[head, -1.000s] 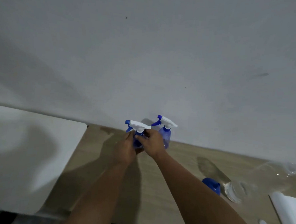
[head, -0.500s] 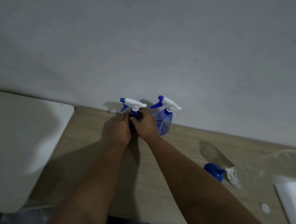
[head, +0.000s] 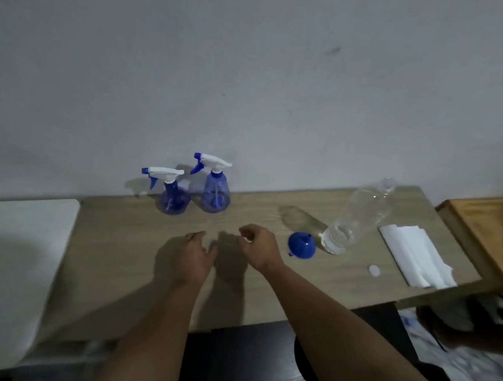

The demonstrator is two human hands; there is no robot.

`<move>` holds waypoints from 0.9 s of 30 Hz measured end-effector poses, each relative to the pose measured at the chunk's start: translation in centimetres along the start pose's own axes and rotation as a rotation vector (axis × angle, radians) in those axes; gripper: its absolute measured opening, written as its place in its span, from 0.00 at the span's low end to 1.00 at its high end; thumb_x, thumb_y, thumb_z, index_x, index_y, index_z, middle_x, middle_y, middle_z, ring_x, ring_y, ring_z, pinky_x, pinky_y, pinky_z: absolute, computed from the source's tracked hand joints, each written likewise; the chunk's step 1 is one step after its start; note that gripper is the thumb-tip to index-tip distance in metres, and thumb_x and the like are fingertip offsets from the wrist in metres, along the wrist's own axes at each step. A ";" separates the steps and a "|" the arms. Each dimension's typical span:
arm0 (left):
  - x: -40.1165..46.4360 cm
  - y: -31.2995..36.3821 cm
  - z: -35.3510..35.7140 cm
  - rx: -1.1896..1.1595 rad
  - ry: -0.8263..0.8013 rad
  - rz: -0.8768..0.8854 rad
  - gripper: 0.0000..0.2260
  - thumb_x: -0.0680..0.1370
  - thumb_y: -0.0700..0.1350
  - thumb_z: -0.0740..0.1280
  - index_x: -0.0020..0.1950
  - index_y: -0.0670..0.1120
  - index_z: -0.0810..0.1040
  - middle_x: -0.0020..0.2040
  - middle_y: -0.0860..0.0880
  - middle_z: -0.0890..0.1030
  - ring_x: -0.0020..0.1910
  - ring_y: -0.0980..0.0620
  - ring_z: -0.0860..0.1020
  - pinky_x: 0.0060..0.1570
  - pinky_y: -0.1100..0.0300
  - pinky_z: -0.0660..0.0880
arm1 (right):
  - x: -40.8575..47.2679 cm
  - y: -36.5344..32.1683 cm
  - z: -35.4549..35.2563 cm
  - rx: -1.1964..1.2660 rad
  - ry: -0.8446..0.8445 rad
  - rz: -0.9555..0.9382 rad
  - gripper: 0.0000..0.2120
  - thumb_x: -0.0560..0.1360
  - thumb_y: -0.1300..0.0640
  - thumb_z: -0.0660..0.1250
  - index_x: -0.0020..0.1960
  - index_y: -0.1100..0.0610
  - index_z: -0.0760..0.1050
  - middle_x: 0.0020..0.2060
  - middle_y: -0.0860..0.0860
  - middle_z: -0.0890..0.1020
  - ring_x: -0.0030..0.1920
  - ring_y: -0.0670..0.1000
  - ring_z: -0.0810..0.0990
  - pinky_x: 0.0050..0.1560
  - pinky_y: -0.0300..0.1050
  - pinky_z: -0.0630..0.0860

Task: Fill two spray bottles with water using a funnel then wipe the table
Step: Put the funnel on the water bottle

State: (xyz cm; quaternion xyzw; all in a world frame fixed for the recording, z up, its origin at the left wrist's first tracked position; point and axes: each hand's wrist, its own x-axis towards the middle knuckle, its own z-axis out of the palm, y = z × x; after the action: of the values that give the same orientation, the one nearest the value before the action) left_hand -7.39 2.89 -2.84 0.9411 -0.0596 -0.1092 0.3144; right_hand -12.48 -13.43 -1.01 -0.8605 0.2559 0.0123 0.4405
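Note:
Two blue spray bottles with white trigger heads stand upright side by side against the wall, the left one [head: 172, 195] and the right one [head: 216, 190]. My left hand [head: 194, 256] and my right hand [head: 257, 246] hover over the wooden table [head: 122, 259] in front of them, both empty with fingers loosely apart. A blue funnel [head: 301, 245] lies upside down to the right of my right hand. Beside it stands a clear plastic water bottle [head: 357, 217], uncapped. A folded white cloth [head: 417, 259] lies at the table's right end.
A small white bottle cap [head: 373, 270] lies near the cloth. A white surface [head: 19, 258] adjoins the table on the left. A wooden piece of furniture [head: 489, 234] stands at the right. The grey wall runs just behind the bottles.
Both hands have let go of the left spray bottle and pulled back toward me. The view has tilted down and shifted right, showing more of the table.

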 end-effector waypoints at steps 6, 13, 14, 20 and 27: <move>-2.0 10.0 6.6 -0.049 -0.126 0.260 0.28 0.72 0.56 0.75 0.70 0.49 0.76 0.66 0.49 0.79 0.63 0.46 0.79 0.60 0.50 0.77 | -3.1 8.6 -8.9 -0.102 0.121 0.159 0.11 0.79 0.55 0.71 0.59 0.56 0.85 0.54 0.53 0.88 0.56 0.54 0.85 0.57 0.43 0.77; -4.5 21.1 12.2 -0.213 -0.255 0.327 0.49 0.62 0.67 0.78 0.78 0.55 0.64 0.76 0.54 0.70 0.72 0.52 0.71 0.68 0.53 0.72 | -7.1 18.6 -17.7 -0.149 0.240 0.295 0.11 0.80 0.50 0.70 0.60 0.52 0.84 0.54 0.50 0.87 0.52 0.50 0.85 0.57 0.48 0.82; -4.5 22.0 12.9 -0.240 -0.262 0.320 0.51 0.60 0.68 0.78 0.79 0.57 0.62 0.76 0.54 0.69 0.73 0.52 0.70 0.69 0.52 0.72 | -7.0 19.8 -18.9 -0.157 0.252 0.309 0.12 0.80 0.50 0.69 0.61 0.51 0.83 0.55 0.50 0.86 0.53 0.50 0.85 0.57 0.49 0.82; -4.0 25.4 16.4 -0.422 -0.255 0.259 0.51 0.55 0.66 0.82 0.74 0.67 0.64 0.69 0.58 0.76 0.67 0.57 0.75 0.67 0.49 0.75 | -4.3 24.3 -23.6 -0.302 0.195 0.314 0.22 0.80 0.50 0.69 0.73 0.52 0.75 0.66 0.53 0.77 0.63 0.56 0.79 0.61 0.53 0.79; -3.0 25.8 18.9 -0.554 -0.165 0.175 0.40 0.57 0.61 0.84 0.65 0.62 0.73 0.59 0.59 0.82 0.59 0.57 0.82 0.60 0.47 0.80 | -1.5 27.5 -23.7 -0.479 -0.029 0.261 0.15 0.82 0.54 0.64 0.68 0.53 0.77 0.62 0.54 0.74 0.59 0.58 0.78 0.60 0.56 0.81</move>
State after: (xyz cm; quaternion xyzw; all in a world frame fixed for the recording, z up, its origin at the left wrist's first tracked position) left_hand -15.99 -27.98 -1.47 0.7988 -0.1339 -0.1700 0.5614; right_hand -30.99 -44.13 -6.82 -0.8995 0.3481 0.1415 0.2227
